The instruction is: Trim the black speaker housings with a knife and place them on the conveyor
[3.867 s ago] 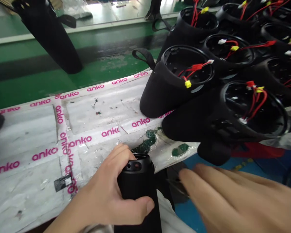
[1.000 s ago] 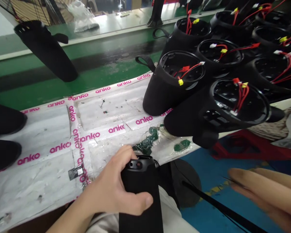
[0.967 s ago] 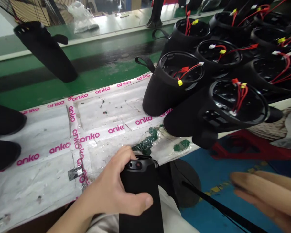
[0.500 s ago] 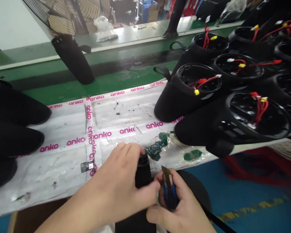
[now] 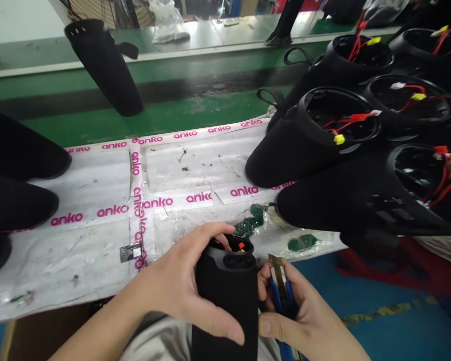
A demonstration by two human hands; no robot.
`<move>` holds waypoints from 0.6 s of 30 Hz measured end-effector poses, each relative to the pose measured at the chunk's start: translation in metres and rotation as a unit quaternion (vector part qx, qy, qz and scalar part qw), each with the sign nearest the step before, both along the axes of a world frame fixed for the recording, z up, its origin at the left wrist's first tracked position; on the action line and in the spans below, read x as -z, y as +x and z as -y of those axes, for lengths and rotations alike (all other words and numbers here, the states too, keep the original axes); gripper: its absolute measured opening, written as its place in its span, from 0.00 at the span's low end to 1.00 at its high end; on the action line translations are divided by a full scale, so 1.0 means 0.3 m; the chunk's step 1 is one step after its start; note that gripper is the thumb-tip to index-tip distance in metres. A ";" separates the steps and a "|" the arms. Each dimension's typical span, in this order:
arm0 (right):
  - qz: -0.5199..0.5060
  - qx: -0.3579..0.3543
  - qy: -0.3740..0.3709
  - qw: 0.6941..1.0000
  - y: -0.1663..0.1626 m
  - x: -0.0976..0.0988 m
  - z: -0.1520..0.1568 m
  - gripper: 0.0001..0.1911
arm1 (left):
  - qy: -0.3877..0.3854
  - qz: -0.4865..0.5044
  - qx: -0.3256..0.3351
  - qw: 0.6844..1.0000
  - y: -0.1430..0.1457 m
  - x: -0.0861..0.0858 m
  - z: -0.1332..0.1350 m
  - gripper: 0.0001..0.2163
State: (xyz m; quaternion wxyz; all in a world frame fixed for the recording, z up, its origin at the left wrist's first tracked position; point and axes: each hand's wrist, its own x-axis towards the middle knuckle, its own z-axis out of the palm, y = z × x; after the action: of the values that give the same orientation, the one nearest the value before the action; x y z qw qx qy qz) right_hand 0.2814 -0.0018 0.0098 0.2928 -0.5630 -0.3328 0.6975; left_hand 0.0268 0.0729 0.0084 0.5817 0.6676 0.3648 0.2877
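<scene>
My left hand (image 5: 180,281) is wrapped round a black cylindrical housing (image 5: 225,296), its thumb across the side and its fingers at the open rim. The housing stands nearly upright over my lap, with a dark panel of small round spots under the rim and a bit of red and yellow showing inside. In my right hand (image 5: 304,316) is a blue utility knife (image 5: 284,296), gripped with its blade out and pointing up. The right thumb is against or very close to the housing's right side; the knife's lower end is partly hidden.
Several similar black housings (image 5: 315,135) with red wires lie at the right, and more (image 5: 18,200) at the left. Another housing (image 5: 108,75) leans on the green surface behind. The bench (image 5: 93,265) is covered in white sheeting with pink "anko" tape. A red stool (image 5: 391,276) stands below.
The housing has come up and turned, so its rim and panel now show. My left thumb has moved onto its side. My right hand and the knife have shifted slightly right.
</scene>
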 end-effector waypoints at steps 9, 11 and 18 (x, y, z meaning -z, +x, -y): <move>-0.024 -0.045 0.045 0.998 0.015 0.053 0.006 0.30 | -0.010 -0.018 -0.108 0.994 0.085 -0.089 0.012 0.24; -0.016 -0.068 0.061 0.996 -0.001 0.062 0.007 0.31 | -0.006 -0.115 -0.137 0.984 0.083 -0.147 0.016 0.17; 0.317 -0.141 0.391 0.853 -0.046 -0.045 -0.020 0.11 | 0.067 -0.245 -0.121 0.960 0.032 -0.206 0.027 0.14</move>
State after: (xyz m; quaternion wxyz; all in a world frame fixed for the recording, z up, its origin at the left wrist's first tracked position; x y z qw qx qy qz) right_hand 0.2677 0.0043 0.0233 0.2661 -0.5399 -0.7282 0.3276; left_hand 0.0362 0.0649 0.0701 0.3890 0.7062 0.5540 0.2076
